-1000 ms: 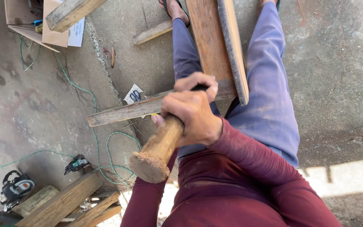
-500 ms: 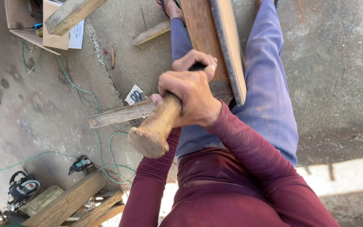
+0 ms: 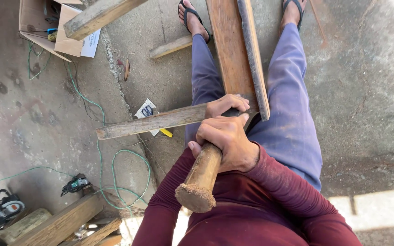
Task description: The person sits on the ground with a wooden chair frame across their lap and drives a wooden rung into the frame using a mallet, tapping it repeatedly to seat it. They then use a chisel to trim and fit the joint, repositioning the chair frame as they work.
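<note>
My right hand [image 3: 228, 145] is shut on a thick wooden handle [image 3: 202, 175]; its worn butt end points back at me. Just beyond, my left hand [image 3: 224, 105] grips a dark object that the fingers mostly hide. It rests where a narrow wooden slat [image 3: 153, 122] crosses a long reddish plank [image 3: 228, 50]. The plank lies along my lap between my legs in blue trousers, with a grey strip [image 3: 253, 54] along its right edge. The two hands touch each other.
On the concrete floor lie green and black cables [image 3: 115, 159], a small card and a yellow piece [image 3: 147, 111], and a short batten [image 3: 172, 46]. A cardboard box [image 3: 46, 25] and a beam [image 3: 96, 17] are top left. Power tools [image 3: 3, 209] and timber [image 3: 60, 223] are bottom left.
My right hand and the wooden handle went up toward the slat, then came back down and to the right. The handle now points more steeply at me. My left hand stays on the slat.
</note>
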